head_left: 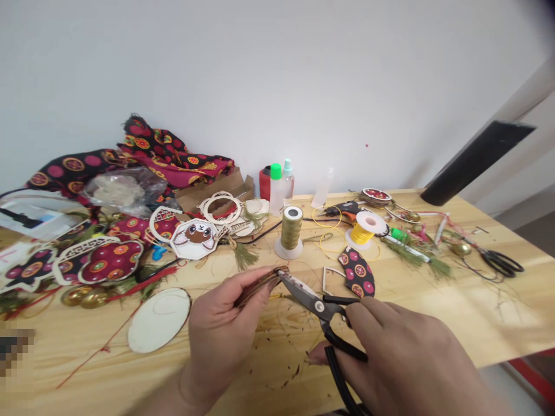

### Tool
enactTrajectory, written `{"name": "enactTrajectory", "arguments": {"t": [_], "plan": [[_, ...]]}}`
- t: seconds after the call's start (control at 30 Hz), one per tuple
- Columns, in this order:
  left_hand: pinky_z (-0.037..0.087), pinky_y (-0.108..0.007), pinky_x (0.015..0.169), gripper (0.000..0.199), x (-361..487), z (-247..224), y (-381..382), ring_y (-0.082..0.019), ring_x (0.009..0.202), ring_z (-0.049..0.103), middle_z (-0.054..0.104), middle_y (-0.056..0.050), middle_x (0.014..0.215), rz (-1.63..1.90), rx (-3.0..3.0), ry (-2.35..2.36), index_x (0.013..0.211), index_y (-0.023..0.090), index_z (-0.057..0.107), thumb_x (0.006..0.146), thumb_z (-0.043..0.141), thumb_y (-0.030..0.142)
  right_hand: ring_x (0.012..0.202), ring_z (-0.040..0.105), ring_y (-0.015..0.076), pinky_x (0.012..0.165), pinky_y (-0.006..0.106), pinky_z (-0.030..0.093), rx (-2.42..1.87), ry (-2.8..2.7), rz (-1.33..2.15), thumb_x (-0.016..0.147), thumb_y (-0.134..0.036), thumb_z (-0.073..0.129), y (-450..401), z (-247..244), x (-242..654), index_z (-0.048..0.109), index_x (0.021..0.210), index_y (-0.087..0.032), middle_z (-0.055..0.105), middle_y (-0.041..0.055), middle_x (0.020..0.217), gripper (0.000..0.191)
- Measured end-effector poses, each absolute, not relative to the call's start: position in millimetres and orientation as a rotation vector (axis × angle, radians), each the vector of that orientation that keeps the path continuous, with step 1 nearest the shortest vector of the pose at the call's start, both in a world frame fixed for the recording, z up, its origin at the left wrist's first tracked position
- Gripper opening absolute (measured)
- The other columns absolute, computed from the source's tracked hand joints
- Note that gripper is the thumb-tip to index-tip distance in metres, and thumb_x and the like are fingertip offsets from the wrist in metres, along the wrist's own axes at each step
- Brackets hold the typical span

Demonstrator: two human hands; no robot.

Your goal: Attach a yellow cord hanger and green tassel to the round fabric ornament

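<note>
My left hand (225, 323) pinches a thin brown layered piece (256, 287) edge-on, fingers behind and thumb in front. My right hand (403, 346) is wrapped round the black handles of a pair of scissors (318, 306). Their blade tips meet the piece's far end, beside my left thumb tip. Whether they bite into it I cannot tell. Small dark scraps (291, 372) lie on the wooden table below. A patterned fabric-covered piece (356, 273) rests just beyond the scissors, and a white oval disc (159, 319) lies left of my left hand.
Beyond my hands stand an olive thread spool (291, 231), a yellow cord spool (363, 233) and a green-capped bottle (276, 190). Patterned cloth and ornaments crowd the left. At right are a glue gun (342, 209), another pair of scissors (500, 263) and a leaning black tube (477, 164).
</note>
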State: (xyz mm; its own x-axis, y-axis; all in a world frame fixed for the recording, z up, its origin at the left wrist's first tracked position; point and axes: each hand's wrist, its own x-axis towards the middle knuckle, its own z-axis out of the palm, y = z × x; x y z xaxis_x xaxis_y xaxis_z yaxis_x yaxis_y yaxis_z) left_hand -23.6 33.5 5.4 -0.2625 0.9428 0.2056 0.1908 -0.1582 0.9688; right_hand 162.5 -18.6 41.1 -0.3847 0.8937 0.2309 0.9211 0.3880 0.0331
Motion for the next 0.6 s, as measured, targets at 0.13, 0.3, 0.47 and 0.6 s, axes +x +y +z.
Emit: {"name": "enactTrajectory", "arguments": {"t": [0.13,0.3,0.47,0.6], "plan": [[0.058,-0.029,0.077,0.015,-24.4,6.1,32.1,-0.021,0.076,0.073,0.079,-0.001,0.085,1.455,1.341,1.473,0.083,0.024,0.077,0.069,0.073,0.02,0.048,0.059,0.0176,0.044,0.028,0.037,-1.627,-2.421,-0.24,0.084,-0.046,0.056,-17.8,35.2,162.9,0.056,0.07,-0.02,0.061,0.0033,0.061,0.029],[0.058,-0.024,0.07,0.013,-30.5,8.8,38.9,-0.019,0.071,0.072,0.079,0.0,0.079,1.313,1.182,1.421,0.08,0.023,0.076,0.067,0.077,0.024,0.041,0.05,0.0112,0.041,0.023,0.034,-1.563,-2.265,0.038,0.082,-0.053,0.058,-10.5,33.9,162.9,0.049,0.059,-0.02,0.058,0.0005,0.055,0.041],[0.055,-0.019,0.063,0.019,-36.1,4.1,48.7,-0.014,0.065,0.069,0.078,0.0,0.076,1.225,0.936,1.239,0.081,0.02,0.074,0.065,0.08,0.027,0.043,0.046,0.009,0.041,0.019,0.033,-1.609,-2.099,0.396,0.082,-0.052,0.058,-2.1,33.2,163.4,0.045,0.053,-0.019,0.055,-0.0008,0.052,0.045],[0.056,-0.023,0.063,0.023,-35.8,1.5,49.6,-0.017,0.065,0.069,0.078,-0.002,0.076,1.223,0.876,1.197,0.082,0.017,0.074,0.063,0.081,0.028,0.044,0.047,0.0116,0.042,0.021,0.032,-1.7,-2.116,0.245,0.072,-0.051,0.066,1.4,33.4,164.7,0.048,0.055,-0.019,0.055,0.0002,0.053,0.04]]}}
